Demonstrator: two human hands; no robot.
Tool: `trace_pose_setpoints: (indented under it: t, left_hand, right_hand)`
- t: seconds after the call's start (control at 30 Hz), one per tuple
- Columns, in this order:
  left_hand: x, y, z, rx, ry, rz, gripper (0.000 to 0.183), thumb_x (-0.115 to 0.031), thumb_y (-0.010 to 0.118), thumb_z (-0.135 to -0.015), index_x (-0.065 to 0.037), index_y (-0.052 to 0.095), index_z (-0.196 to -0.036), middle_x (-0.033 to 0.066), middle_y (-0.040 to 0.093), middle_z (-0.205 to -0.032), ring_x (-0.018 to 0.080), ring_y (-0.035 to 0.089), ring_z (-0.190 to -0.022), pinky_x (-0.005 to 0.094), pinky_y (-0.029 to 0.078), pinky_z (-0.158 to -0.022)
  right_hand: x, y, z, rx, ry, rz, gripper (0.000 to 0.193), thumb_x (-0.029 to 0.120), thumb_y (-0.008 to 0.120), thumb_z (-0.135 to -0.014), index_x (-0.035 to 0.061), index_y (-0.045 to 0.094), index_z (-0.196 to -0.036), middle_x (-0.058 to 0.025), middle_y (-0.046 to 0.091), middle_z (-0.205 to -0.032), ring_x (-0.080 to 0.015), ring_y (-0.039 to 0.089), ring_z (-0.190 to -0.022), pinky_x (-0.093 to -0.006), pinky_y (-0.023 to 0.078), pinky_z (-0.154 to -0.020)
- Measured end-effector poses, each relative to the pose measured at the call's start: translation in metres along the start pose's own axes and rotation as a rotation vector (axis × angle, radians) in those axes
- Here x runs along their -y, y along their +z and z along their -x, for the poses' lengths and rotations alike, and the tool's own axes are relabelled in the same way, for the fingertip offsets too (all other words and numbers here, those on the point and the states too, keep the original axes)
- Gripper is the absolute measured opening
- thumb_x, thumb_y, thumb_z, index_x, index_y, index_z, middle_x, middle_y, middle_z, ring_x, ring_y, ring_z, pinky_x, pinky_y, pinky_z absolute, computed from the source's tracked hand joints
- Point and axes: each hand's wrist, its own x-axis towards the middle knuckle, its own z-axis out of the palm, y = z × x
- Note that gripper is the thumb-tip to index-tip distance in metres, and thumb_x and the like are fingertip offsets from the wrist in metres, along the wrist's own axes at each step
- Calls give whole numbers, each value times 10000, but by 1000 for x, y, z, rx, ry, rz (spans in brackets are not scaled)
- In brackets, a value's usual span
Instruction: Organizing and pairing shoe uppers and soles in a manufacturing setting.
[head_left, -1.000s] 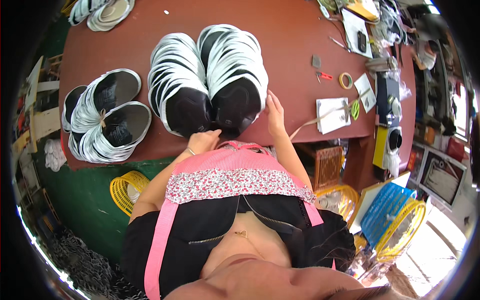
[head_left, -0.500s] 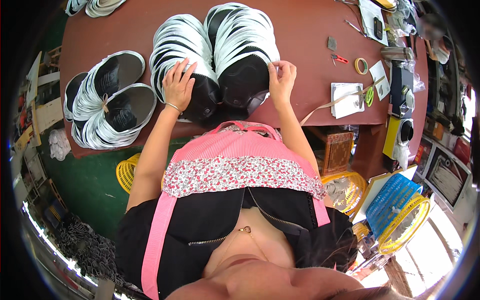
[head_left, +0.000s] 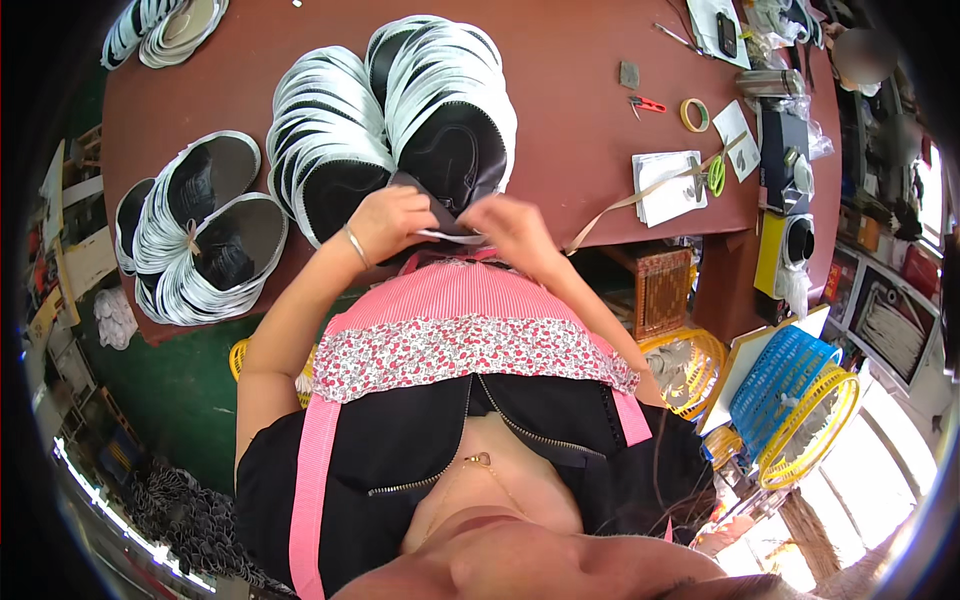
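Note:
A black shoe upper with a pale edge is held low over the table's near edge, in front of my apron. My left hand is closed on its left side, the fingers curled over the dark material. At its right side my right hand has its fingers bent in and pinched against the piece; they are slightly blurred. Just beyond my hands lie two fanned stacks of black uppers with white edges, a left stack and a right stack.
A tied bundle of uppers lies at the left, another bundle at the far left. On the right are red snips, a tape roll, green-handled scissors and papers. Yellow and blue baskets stand lower right.
Both hands have left the outer sides of the stacks and come together nearer my body. A single upper is now held between them, off the stacks. The view has shifted slightly.

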Motion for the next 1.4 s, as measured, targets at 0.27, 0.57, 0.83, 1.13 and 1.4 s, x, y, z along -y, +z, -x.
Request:
trace_pose_setpoints:
  t: [0.27,0.57,0.83,1.13,1.4]
  left_hand:
    - [-22,3,16,-228,-84,-1,202,-136,750,-711,-125,738,-912,14,658,-930,229,651,-873,355,545,-743]
    - [-27,-16,-2,-334,-54,-49,107,-174,717,-737,-166,753,-837,86,649,-1263,301,612,-1192,437,495,-1014]
    - [-31,-1,4,-373,-51,23,457,-132,719,-750,-142,735,-1207,25,585,-831,215,602,-739,346,521,-651]
    - [-32,-2,-8,-444,-351,148,781,-270,880,-699,-109,603,-1411,65,587,-805,268,593,-743,385,506,-664]
    - [-47,18,-2,-512,-519,59,341,-266,891,-667,-134,736,-941,59,540,-892,275,578,-855,368,497,-709]
  right_hand:
    - [-66,-37,-73,-299,212,-170,238,120,776,-915,14,690,-1110,-52,666,-912,-111,611,-854,-291,512,-780]
    - [12,-16,-28,341,-22,19,161,108,751,-893,43,706,-1034,-114,729,-930,-235,711,-819,-370,548,-745]
    - [-48,-50,-98,-348,204,-119,223,174,786,-915,-23,716,-993,-78,674,-845,-120,620,-760,-314,525,-708]
    - [22,-26,-55,415,-275,182,96,48,719,-852,12,674,-928,-129,599,-884,-322,618,-836,-397,528,-777]
    - [-42,-66,-108,-366,127,172,163,130,730,-956,0,701,-1049,-66,687,-918,-148,633,-838,-302,523,-785]
